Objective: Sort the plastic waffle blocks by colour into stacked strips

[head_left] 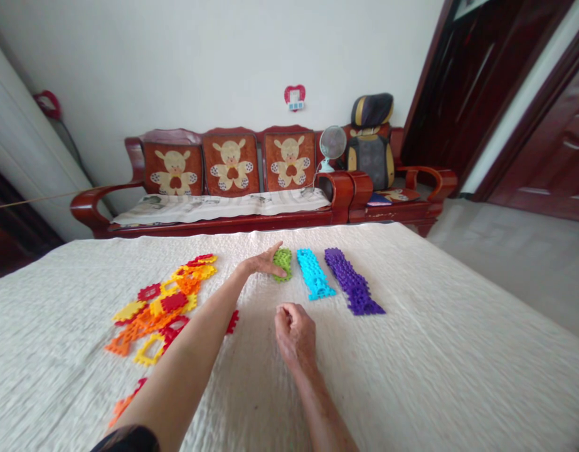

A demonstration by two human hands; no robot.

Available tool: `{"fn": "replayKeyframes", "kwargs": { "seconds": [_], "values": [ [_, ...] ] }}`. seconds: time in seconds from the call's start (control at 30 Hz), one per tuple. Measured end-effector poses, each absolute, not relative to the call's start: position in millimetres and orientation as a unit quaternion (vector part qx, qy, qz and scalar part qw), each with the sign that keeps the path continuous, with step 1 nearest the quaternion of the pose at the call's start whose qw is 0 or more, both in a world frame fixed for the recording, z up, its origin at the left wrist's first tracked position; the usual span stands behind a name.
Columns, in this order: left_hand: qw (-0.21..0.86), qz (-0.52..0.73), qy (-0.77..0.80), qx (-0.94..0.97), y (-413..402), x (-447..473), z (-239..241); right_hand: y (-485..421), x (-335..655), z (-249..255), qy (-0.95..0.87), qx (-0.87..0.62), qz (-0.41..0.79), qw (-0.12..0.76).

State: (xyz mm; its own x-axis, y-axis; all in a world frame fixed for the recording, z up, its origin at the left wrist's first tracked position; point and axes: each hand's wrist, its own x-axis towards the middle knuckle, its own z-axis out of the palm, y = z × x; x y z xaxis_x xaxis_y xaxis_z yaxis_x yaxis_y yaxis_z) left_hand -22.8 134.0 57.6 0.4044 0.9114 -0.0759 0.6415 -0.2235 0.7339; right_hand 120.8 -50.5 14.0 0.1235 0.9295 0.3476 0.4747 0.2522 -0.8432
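Got a short row of lime-green, notch-edged plastic pieces (pixel 283 266) right at the left hand (pixel 265 262), just to the right of the palm, between thumb and fingers. Seeing that grip spread wide open, not clenched, thumb out along the near part of the row and fingers reaching past the far part. Looks like touching at most; can't tell about any real pinch on a piece. Nearer the camera, a bit right of that grip, can see the right hand (pixel 295 336) curled into a fist, bare cloth in front. Can't make out anything tucked inside. Going right from the green bunch, find a longer sky-blue row of plastic pieces (pixel 312 275), then an even longer dark-purple row of jagged plastic pieces (pixel 352 282), both beyond and to the right of the fist. Left of the grip, got a loose, overlapping scatter of red, yellow and orange plastic shapes (pixel 175 302). Under the lot, see a cream quilted cloth (pixel 435 351). Way past both hands, spot a glossy red-brown wooden sofa (pixel 343 194).
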Motion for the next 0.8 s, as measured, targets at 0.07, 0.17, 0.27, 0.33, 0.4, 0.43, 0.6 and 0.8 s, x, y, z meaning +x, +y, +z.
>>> {"fn": "replayKeyframes", "kwargs": {
  "seconds": [0.07, 0.17, 0.27, 0.33, 0.4, 0.43, 0.6, 0.8],
  "values": [
    [0.351, 0.182, 0.51, 0.764, 132.6, -21.3, 59.2, -50.8, 120.8, 14.2, -0.62, -0.566, 0.232, 0.492],
    [0.345, 0.18, 0.512, 0.766, 130.1, -20.7, 59.0, -51.1, 120.7, 14.1, -0.622, -0.564, 0.23, 0.492],
    [0.327, 0.182, 0.513, 0.772, 129.6, -22.1, 56.7, -50.8, 120.4, 13.4, -0.624, -0.564, 0.227, 0.491],
    [0.306, 0.182, 0.516, 0.779, 130.8, -23.0, 55.1, -50.5, 120.2, 13.1, -0.625, -0.564, 0.227, 0.49],
    [0.285, 0.179, 0.52, 0.785, 132.8, -23.4, 54.2, -50.4, 120.1, 13.0, -0.625, -0.564, 0.226, 0.489],
    [0.277, 0.176, 0.521, 0.788, 133.9, -23.4, 54.0, -50.4, 120.1, 13.1, -0.625, -0.564, 0.226, 0.49],
    [0.261, 0.158, 0.52, 0.798, 136.0, -21.8, 54.6, -51.5, 120.1, 14.5, -0.626, -0.563, 0.22, 0.493],
    [0.269, 0.183, 0.527, 0.785, 132.0, -19.2, 56.4, -51.7, 120.6, 16.1, -0.627, -0.563, 0.222, 0.491]
  ]
}}
